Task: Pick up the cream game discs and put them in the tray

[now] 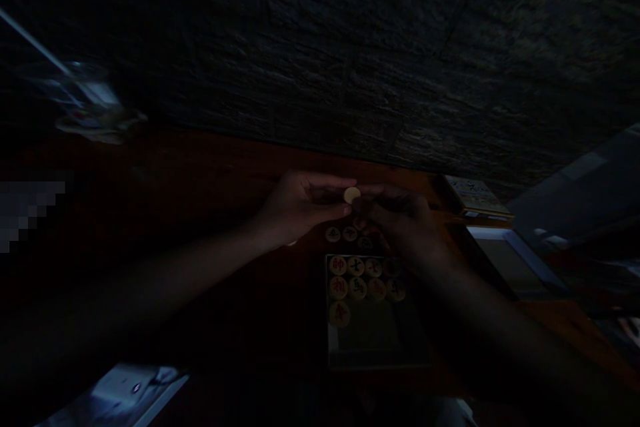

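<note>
In the dim head view, a round pale Chinese chess piece [352,195] is held between both hands above the table. My left hand [305,203] pinches its left side between thumb and fingers. My right hand [405,217] closes on the piece from the right, its fingertips partly in shadow. Just below lie a few loose chess pieces [349,233] with dark characters. Nearer to me, a shallow box [365,333] holds several pieces with red or black characters, set in rows at its far end. My right wrist shades the box's right side.
A brick wall [320,67] rises behind the wooden table [200,160]. At the far left stands a clear cup [90,97] with a straw. On the right are a printed box [477,197] and an open tray-like lid [510,260]. Something pale [117,390] shows at the lower left.
</note>
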A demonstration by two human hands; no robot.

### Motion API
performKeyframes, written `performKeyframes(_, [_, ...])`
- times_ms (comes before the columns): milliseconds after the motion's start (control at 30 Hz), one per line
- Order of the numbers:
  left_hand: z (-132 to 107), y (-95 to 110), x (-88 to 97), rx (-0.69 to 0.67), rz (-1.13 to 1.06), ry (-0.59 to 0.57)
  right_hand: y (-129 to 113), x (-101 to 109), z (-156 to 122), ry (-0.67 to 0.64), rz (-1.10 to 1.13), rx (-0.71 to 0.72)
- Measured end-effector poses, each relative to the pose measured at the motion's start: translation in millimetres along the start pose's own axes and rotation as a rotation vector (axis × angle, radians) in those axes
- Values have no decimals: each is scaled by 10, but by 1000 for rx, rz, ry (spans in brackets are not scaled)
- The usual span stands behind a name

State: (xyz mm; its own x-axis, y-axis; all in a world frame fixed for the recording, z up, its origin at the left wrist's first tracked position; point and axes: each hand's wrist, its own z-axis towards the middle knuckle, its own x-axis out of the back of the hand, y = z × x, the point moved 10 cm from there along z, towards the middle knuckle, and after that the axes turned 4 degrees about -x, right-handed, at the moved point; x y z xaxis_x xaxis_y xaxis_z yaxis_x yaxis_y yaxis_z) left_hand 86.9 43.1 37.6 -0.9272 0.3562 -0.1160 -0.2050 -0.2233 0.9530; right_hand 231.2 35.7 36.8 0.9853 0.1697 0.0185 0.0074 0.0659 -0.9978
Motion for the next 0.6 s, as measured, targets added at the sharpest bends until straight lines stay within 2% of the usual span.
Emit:
performKeyframes(167, [-16, 34, -53, -46, 8, -45, -31, 3, -13, 21, 4, 17])
performKeyframes(367, [-9, 59, -16, -79, 95, -17, -76, 1, -18, 15, -50, 64])
performKeyframes(600, [-34, 74, -41, -66, 192, 0, -142, 44, -59, 77, -228, 153])
